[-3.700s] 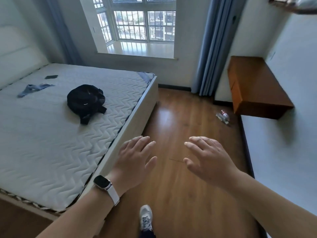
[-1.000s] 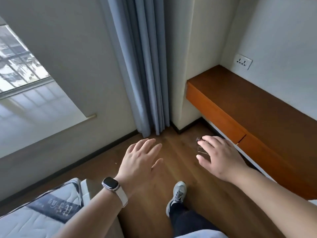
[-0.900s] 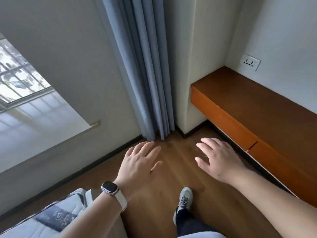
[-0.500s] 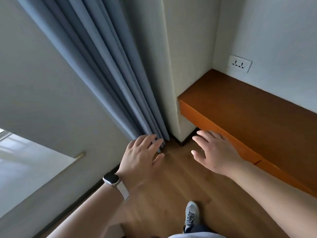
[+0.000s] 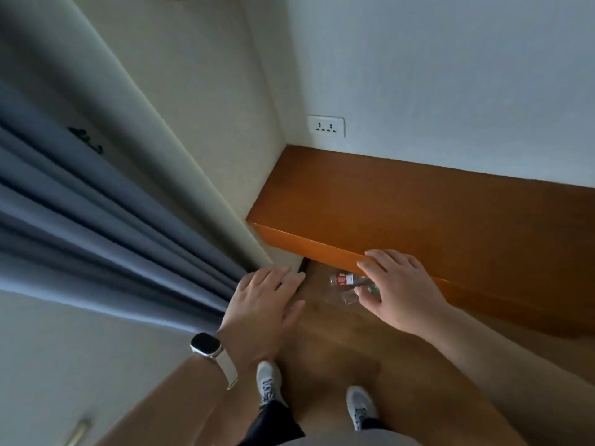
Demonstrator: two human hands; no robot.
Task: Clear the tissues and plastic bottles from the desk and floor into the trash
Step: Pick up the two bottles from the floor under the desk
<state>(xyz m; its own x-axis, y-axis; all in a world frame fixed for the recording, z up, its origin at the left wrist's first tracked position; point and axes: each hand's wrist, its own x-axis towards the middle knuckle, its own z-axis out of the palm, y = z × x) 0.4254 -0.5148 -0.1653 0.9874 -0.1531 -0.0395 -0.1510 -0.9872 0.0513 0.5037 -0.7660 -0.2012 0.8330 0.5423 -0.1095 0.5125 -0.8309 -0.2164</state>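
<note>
- Right hand (image 5: 399, 291) is held open, fingers spread, nothing grasped, at the front edge of the desk (image 5: 418, 214).
- A plastic bottle (image 5: 344, 279) is seen lying on the floor (image 5: 338, 342) under that edge, just left of the thumb; contact cannot be told.
- It is clear, with a red label.
- Left hand (image 5: 267, 300) is also spread open, empty, beside the curtain (image 5: 96, 236).

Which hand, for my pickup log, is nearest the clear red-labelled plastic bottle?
The bare right hand, beside the bottle; the watch-wearing left hand is farther.
</note>
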